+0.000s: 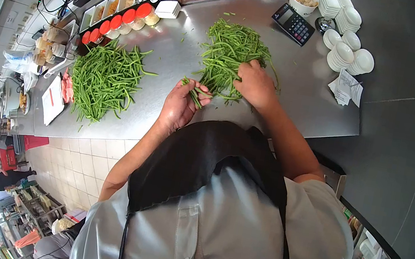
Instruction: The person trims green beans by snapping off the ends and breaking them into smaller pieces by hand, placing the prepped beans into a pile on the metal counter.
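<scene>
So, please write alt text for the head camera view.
A left hand holds a few green beans, while the right hand touches a loose pile of them on a metal counter. A second pile lies to the left, near red-lidded jars; a calculator and white dishes sit toward the far right.

Over here a steel table (308, 92) is carrying two piles of green beans, a left heap (105, 81) and a right heap (236, 46). Red-lidded jars (148, 13) are standing in a row behind the left one; a white sheet (52, 100) is lying beyond it. A calculator (293, 23), small white dishes (342, 54) and paper slips (346, 88) are sitting toward the right end.
</scene>
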`<state>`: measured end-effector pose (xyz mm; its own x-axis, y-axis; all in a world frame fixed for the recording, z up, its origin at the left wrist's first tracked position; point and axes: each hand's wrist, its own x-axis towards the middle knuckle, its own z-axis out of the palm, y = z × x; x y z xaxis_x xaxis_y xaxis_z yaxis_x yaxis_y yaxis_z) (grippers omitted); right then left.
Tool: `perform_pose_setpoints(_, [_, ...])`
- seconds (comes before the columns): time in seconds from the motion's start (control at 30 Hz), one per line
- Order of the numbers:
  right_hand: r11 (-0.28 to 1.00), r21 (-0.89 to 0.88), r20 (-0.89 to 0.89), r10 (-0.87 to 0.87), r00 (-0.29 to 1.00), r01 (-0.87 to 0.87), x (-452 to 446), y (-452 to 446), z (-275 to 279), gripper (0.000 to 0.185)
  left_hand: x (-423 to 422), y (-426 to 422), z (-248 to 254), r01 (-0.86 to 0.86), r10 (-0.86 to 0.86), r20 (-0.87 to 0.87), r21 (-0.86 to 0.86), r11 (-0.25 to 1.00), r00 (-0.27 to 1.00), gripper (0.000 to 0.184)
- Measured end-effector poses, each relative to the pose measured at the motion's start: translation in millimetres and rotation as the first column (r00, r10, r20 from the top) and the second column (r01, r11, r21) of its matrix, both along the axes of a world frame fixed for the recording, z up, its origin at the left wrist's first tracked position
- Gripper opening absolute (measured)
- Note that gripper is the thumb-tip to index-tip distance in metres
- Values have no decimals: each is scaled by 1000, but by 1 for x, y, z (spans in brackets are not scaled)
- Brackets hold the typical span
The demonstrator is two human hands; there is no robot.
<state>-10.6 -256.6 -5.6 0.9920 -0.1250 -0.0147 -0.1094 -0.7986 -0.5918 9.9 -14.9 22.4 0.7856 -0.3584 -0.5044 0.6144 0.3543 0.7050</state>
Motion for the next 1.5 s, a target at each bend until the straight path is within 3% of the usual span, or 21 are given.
perform_pose_setpoints(0.13, [999,-25,73,-23,997,25,-4,5,-15,21,2,6,-4,55,-58,63,56,997,996,14])
perform_pose_setpoints(0.23, [999,0,120,47,992,-48,-10,4,-4,18,10,4,0,241,-385,314,410,880,868,12])
perform_pose_setpoints(0.27, [997,2,137,75,988,-76,-11,5,-1,17,9,-1,2,225,-412,318,488,843,854,18])
perform_pose_setpoints(0.37, [988,14,246,145,958,-153,-14,10,9,15,7,-20,18,4,-681,485,813,582,548,29])
perform_pose_setpoints(0.4, [982,63,261,155,953,-178,-14,12,12,15,7,-27,31,-35,-725,451,859,510,521,30])
perform_pose_setpoints(0.47, [961,163,288,172,942,-225,-15,18,16,15,13,-27,24,-38,-787,401,899,436,469,28])
perform_pose_setpoints(0.67, [989,49,373,114,921,-143,-18,5,-1,11,9,-20,19,-99,-765,386,913,395,515,25])
perform_pose_setpoints(0.77, [977,-98,360,213,908,-190,-23,8,6,11,6,-21,24,-93,-774,360,925,367,521,24])
perform_pose_setpoints(0.87, [968,-109,361,249,899,-225,-19,15,5,11,6,-20,20,-82,-805,343,934,349,485,23])
perform_pose_setpoints(0.9, [963,161,309,160,937,-218,-17,19,1,10,6,-21,20,-80,-816,341,935,345,467,23])
perform_pose_setpoints(0.97, [754,645,140,43,989,-124,-12,29,-8,10,5,-21,23,43,-772,349,899,437,532,23])
perform_pose_setpoints(1.1, [617,781,81,52,995,-96,-8,31,-7,10,11,-19,2,90,-653,509,747,659,561,23])
perform_pose_setpoints(1.17, [541,837,53,66,996,-80,-5,32,-5,13,10,-15,-1,71,-667,465,788,611,582,23])
perform_pose_setpoints(1.23, [879,418,410,41,911,-227,-9,30,5,10,7,-14,8,68,-705,395,845,530,589,23])
perform_pose_setpoints(1.27, [966,149,562,95,822,-213,-11,30,11,10,6,-14,14,70,-732,350,877,475,584,22])
perform_pose_setpoints(1.47, [956,-104,416,293,861,-275,-18,29,17,7,4,-13,18,93,-823,243,938,335,514,22])
perform_pose_setpoints(1.5, [957,32,394,253,884,-288,-18,31,9,6,3,-11,16,110,-831,231,938,328,505,21])
